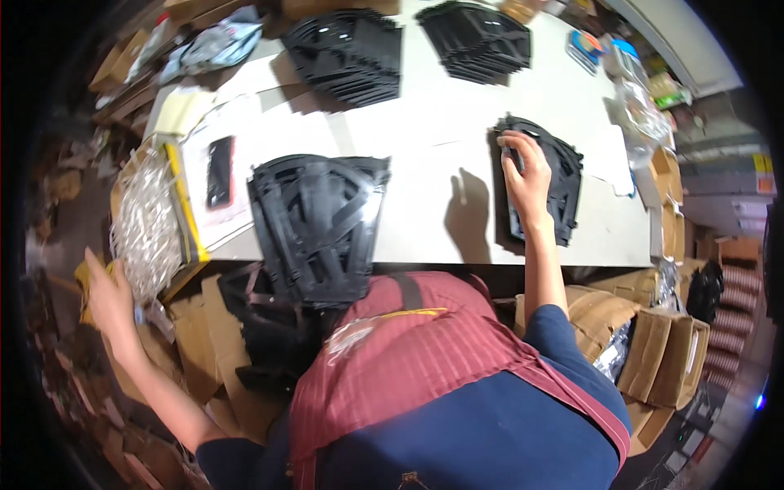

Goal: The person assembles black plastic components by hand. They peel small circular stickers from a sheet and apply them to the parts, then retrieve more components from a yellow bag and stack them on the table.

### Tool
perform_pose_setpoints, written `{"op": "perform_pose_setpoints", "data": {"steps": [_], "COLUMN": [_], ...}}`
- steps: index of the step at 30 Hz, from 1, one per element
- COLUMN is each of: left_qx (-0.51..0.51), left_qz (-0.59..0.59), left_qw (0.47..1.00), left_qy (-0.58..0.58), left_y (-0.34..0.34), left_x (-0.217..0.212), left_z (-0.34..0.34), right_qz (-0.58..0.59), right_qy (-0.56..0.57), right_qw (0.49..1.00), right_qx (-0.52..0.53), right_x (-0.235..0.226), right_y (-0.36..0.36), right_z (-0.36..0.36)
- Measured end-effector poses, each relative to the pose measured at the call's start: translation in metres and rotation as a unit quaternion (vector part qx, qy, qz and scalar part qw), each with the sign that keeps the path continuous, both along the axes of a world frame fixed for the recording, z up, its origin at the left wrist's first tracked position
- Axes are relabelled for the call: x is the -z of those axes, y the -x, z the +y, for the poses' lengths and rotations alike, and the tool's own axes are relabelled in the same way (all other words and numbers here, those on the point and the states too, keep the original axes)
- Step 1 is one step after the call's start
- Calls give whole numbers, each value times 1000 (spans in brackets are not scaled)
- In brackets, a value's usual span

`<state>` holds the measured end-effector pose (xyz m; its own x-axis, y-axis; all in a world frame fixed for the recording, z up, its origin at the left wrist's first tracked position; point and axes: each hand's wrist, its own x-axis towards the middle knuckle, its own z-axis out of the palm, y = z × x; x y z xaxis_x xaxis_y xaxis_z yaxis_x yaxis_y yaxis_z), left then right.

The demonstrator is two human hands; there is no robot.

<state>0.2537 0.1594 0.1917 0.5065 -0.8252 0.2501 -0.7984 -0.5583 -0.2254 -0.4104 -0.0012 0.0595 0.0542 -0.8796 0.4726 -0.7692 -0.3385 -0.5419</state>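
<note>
My right hand (529, 175) is over a black fan-shaped plastic frame (563, 184) lying on the right of the table. Its thumb and fingers are bent together at the frame's upper left edge; what they pinch is too small to make out. Far to the left, my left hand (110, 298) hangs beside a yellow-edged box (189, 216) filled with clear, thin plastic pieces (149, 224). Its thumb and forefinger are apart, next to something yellow. Several more black frames (318, 224) sit together at the table's front edge, left of centre, partly overhanging it.
Two stacks of black frames (347, 57) (478, 45) stand at the back of the white table (425, 196). A dark phone (220, 171) lies on papers by the box. Cardboard boxes (665, 355) crowd below the table at right, and bags (641, 110) line its right edge.
</note>
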Motion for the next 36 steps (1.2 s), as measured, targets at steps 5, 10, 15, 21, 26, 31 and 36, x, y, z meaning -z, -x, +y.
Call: {"op": "perform_pose_setpoints", "data": {"steps": [5,10,15,21,26,31,36], "left_qx": [219,404,315,81,90,113,142], "left_qz": [184,485,740,885,909,931,920], "left_qw": [952,775,564,415,357,341,358], "left_qy": [107,40,-186,-195,-193,-71,76], "left_y": [144,314,439,532,557,569,560], "left_x": [34,67,169,193,181,164,144], "left_z": [-25,-69,-100,-143,-151,-149,-157], "right_qz": [212,-52,-150,-104,-215,-296,-423], "right_qy": [-68,-298,-236,-216,-173,-168,-79], "right_qw": [926,905,940,944,937,920,883], "right_qx": [305,299,195,227,214,194,185], "right_x": [29,80,81,94,119,116,80], "right_y": [136,210,180,185,198,186,214], "right_z": [-2,3,11,31,34,27,13]}}
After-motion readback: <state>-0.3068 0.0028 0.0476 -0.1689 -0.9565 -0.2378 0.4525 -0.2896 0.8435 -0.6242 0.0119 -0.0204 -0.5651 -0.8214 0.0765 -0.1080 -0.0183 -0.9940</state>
